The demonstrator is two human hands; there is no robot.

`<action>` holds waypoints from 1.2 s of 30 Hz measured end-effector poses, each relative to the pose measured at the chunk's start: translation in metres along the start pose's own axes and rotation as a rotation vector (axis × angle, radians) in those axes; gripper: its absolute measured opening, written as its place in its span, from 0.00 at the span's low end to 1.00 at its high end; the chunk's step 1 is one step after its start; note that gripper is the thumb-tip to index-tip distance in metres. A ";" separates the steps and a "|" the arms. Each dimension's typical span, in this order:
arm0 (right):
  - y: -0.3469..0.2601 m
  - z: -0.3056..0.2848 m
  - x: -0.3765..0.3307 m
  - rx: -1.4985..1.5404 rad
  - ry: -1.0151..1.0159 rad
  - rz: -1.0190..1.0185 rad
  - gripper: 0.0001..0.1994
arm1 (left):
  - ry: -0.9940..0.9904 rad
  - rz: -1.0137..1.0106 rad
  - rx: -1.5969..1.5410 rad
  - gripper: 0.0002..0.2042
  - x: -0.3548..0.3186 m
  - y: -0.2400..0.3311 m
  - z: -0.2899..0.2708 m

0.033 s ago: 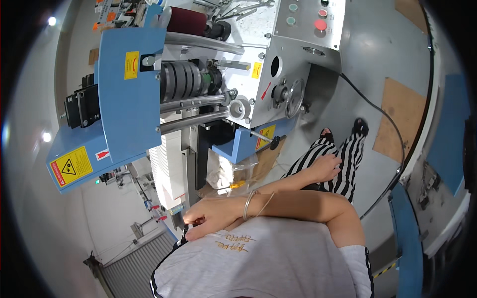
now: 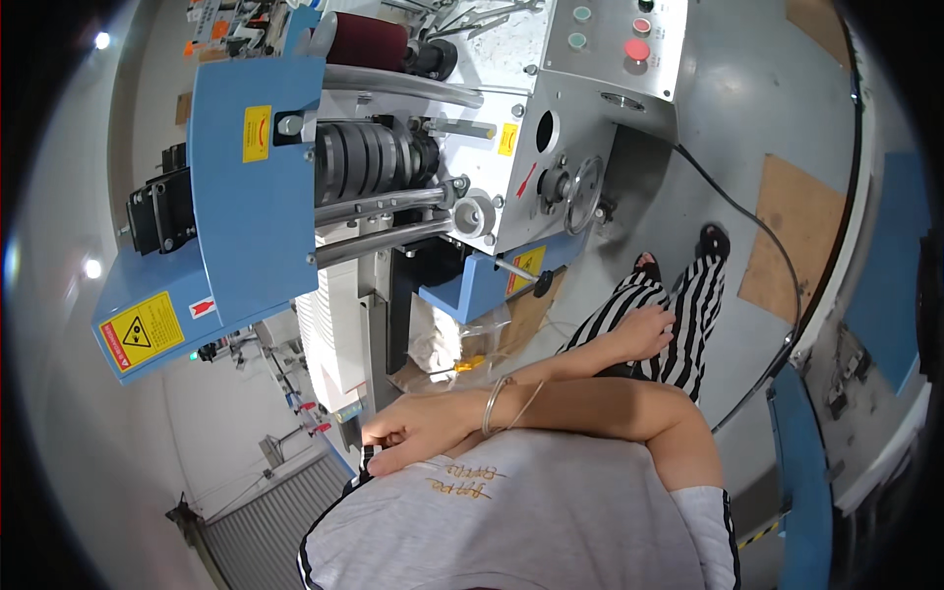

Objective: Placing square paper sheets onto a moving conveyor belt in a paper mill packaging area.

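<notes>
My forearms are crossed in front of the grey shirt. My right hand, below a bracelet, lies at the left side of the shirt by a black-and-white striped edge. Its fingers curl inward, and what they may hold is hidden. My left hand reaches out from under the right forearm and rests over the striped trousers, fingers loosely closed with nothing visible in them. Ahead stands a machine with a ringed dark roller, metal bars and a blue side panel. Neither hand touches it.
A control panel with coloured buttons tops the machine; a handwheel and a knobbed lever jut from its side. Wrenches lie on top. A clear plastic bag sits below. A black cable crosses the floor near cardboard.
The green patch beside the ringed roller no longer shows, and the roller looks turned. The view has shifted very slightly. Both hands stay in place.
</notes>
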State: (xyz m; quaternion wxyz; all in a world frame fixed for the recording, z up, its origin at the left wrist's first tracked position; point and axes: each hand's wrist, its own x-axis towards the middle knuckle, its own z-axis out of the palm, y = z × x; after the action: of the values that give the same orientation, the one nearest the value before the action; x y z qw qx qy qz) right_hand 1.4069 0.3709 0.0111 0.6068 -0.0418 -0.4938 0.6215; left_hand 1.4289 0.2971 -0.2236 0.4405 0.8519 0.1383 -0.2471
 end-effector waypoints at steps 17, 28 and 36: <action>-0.087 -0.109 -0.063 0.446 -0.245 0.187 0.23 | 0.080 -0.339 -0.253 0.16 0.108 0.048 -0.016; -0.104 -0.132 -0.062 0.410 -0.315 0.020 0.24 | 0.364 -0.293 -0.337 0.12 0.126 0.047 -0.022; -0.103 -0.104 -0.048 0.521 -0.505 0.234 0.22 | 0.311 -0.488 -0.404 0.14 0.105 0.035 -0.018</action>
State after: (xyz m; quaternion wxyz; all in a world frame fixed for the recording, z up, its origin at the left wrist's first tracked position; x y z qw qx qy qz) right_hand 1.5600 0.3682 0.0005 0.3813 0.2122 -0.4452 0.7819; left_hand 1.5387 0.2939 -0.2478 0.5019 0.7168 0.4493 -0.1800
